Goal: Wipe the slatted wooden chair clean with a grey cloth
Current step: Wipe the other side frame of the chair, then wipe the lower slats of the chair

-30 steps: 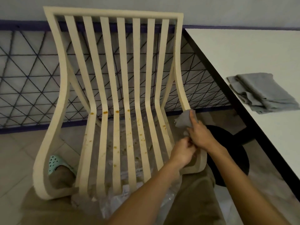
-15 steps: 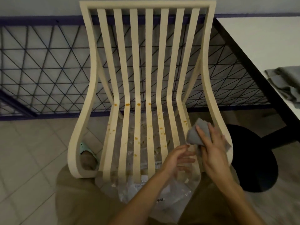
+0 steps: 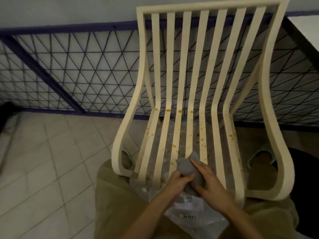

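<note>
The cream slatted wooden chair (image 3: pixel 195 69) stands in front of me, its seat slats speckled with orange stains (image 3: pixel 174 146). A crumpled grey cloth (image 3: pixel 187 167) rests over the front middle of the seat slats. My left hand (image 3: pixel 176 182) grips the cloth's lower left part. My right hand (image 3: pixel 209 181) lies over its right side, fingers stretched across it. Both hands hold the same cloth just above the seat's front edge.
A clear plastic sheet (image 3: pixel 193 216) with printed text lies under the seat front. Behind the chair runs a dark wire-mesh fence (image 3: pixel 77 66). A white table corner (image 3: pixel 307 31) sits at the upper right. Pale floor tiles (image 3: pixel 43 161) spread to the left. My sandalled feet (image 3: pixel 262 156) show beneath the chair.
The view has swung left, so the chair now sits further right. The cloth and both hands moved from the seat's right side to its front middle, and my left hand closed on the cloth.
</note>
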`<state>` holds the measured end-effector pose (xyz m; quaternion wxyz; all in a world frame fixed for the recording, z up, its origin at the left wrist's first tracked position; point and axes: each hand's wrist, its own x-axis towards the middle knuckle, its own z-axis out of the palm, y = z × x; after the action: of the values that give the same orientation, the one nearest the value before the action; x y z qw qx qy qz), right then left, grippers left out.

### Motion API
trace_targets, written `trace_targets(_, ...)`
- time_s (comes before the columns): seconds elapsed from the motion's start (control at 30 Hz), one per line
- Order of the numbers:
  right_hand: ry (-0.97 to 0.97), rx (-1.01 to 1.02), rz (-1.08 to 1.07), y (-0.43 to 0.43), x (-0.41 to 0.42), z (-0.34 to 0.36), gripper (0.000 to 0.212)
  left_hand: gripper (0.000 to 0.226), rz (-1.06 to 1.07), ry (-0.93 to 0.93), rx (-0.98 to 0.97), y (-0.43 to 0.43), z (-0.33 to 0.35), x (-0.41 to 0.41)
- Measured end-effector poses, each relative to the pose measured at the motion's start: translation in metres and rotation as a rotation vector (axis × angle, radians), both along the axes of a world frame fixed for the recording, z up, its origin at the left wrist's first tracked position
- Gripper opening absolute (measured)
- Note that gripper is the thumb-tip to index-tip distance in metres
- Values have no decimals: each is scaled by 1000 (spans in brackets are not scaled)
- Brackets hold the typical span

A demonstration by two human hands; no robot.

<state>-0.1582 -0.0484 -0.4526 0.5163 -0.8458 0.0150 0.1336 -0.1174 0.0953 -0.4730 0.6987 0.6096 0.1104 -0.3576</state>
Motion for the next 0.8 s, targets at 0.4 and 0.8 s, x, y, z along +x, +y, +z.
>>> trace_targets(0.4,166,238,-203,42,43,-1,25,33,386,-285,171,128,57,46)
trace_targets(0.8,200,328,-179,70,121,25,21,11,739,-561,308,197,120,151)
